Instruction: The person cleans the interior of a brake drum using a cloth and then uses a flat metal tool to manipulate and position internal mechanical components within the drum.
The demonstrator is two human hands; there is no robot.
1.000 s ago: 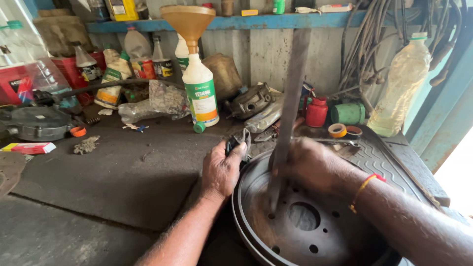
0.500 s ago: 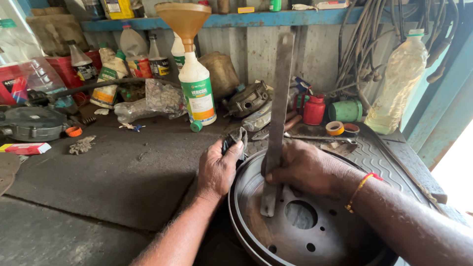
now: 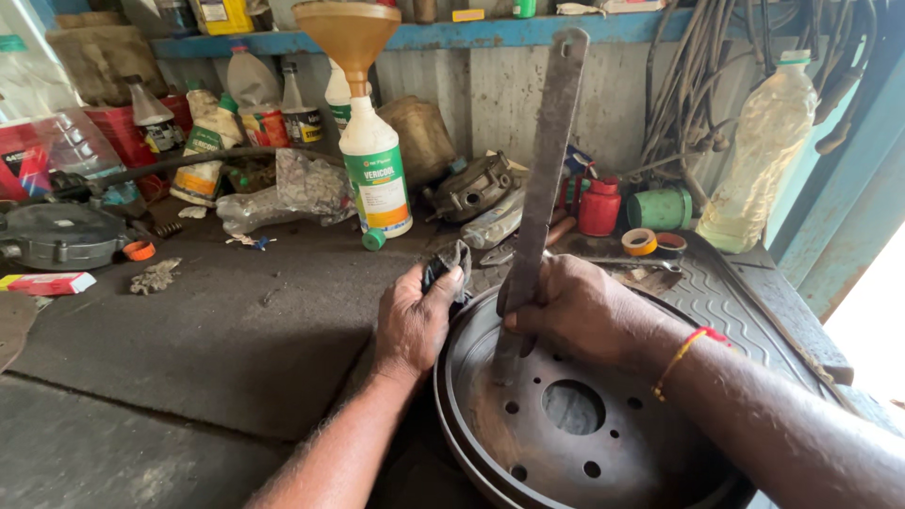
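A rusty round brake drum point(image 3: 603, 452) lies flat on the workbench in front of me, with a centre hole and several bolt holes. My right hand point(image 3: 575, 311) grips a long flat metal bar point(image 3: 542, 179) that stands almost upright, its lower end resting on the drum's inner face. My left hand point(image 3: 415, 316) holds the drum's left rim, with a dark rag point(image 3: 451, 264) pinched under the fingers. A red and yellow band is on my right wrist.
A white bottle point(image 3: 375, 174) topped by an orange funnel stands behind the drum. Oil bottles, a red can point(image 3: 600, 207), tape rolls point(image 3: 641, 241), metal parts and a large plastic bottle point(image 3: 759, 141) crowd the back. A grey round cover point(image 3: 57, 236) lies left. Hoses hang at the right.
The flat bar has shifted left and stands more upright, its tip now further left on the drum's face. My left hand stays on the rim with the rag.
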